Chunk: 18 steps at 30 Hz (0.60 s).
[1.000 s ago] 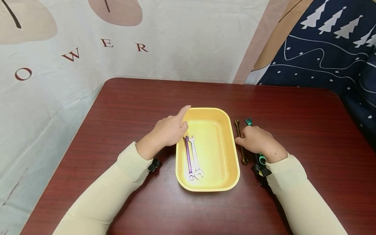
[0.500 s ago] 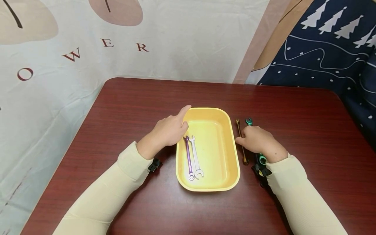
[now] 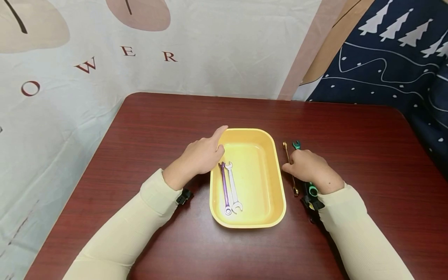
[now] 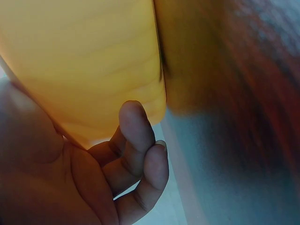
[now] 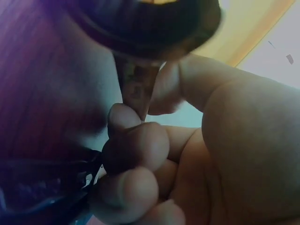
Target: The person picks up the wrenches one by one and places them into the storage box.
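A yellow plastic tray (image 3: 257,179) stands mid-table. My left hand (image 3: 202,155) grips its far left rim, thumb over the edge; in the left wrist view, curled fingers (image 4: 136,124) lie by its outer wall. Inside, at the left, a purple wrench (image 3: 225,188) and a silver wrench (image 3: 233,188) lie side by side. Right of the tray, my right hand (image 3: 309,169) pinches a gold-coloured wrench (image 3: 287,153) by its shaft, thumb against fingers; the right wrist view shows the wrench's ring end (image 5: 150,28) close up. A green wrench (image 3: 296,145) passes beneath this hand, its middle hidden.
The dark red-brown table (image 3: 175,116) reaches back to a pale printed cloth (image 3: 224,58). A navy cloth with white trees (image 3: 381,74) hangs at the right. Black camera mounts (image 3: 184,196) sit under both wrists.
The gold-coloured wrench has shifted slightly right, away from the tray, and turned a little in the fingers. My right hand has edged right; my left hand and the tray stay put.
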Each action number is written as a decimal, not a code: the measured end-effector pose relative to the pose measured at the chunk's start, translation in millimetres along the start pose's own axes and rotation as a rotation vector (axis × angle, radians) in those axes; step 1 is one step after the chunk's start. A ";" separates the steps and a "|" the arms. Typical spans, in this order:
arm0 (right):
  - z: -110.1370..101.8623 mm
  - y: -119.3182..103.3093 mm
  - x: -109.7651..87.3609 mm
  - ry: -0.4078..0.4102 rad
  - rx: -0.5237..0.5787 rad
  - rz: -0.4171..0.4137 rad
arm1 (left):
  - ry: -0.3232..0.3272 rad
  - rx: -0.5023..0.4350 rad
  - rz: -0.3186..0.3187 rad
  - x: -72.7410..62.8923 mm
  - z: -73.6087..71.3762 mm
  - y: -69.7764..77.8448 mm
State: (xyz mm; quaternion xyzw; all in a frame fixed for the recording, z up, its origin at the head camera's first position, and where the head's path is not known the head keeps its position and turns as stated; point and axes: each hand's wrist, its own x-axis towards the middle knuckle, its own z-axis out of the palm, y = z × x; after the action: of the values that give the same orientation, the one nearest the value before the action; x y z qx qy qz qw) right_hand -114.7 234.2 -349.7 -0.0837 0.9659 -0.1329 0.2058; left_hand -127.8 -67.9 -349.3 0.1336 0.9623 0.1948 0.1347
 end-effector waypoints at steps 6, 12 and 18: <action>0.3 -0.5 -0.3 0.000 -0.008 -0.018 | -0.003 0.000 0.001 -0.6 -0.1 0.2; 0.3 -1.3 -1.5 0.000 -0.003 -0.040 | -0.004 -0.001 0.001 -0.6 -0.2 -0.4; 1.8 -1.5 -0.7 -0.005 -0.009 -0.040 | -0.003 0.000 0.004 0.5 0.4 -0.8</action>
State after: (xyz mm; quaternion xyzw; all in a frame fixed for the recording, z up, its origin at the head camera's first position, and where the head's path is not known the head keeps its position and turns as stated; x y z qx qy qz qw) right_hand -113.1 232.5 -350.6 -0.1042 0.9641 -0.1323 0.2054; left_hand -128.3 -68.3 -350.1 0.1358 0.9618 0.1950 0.1356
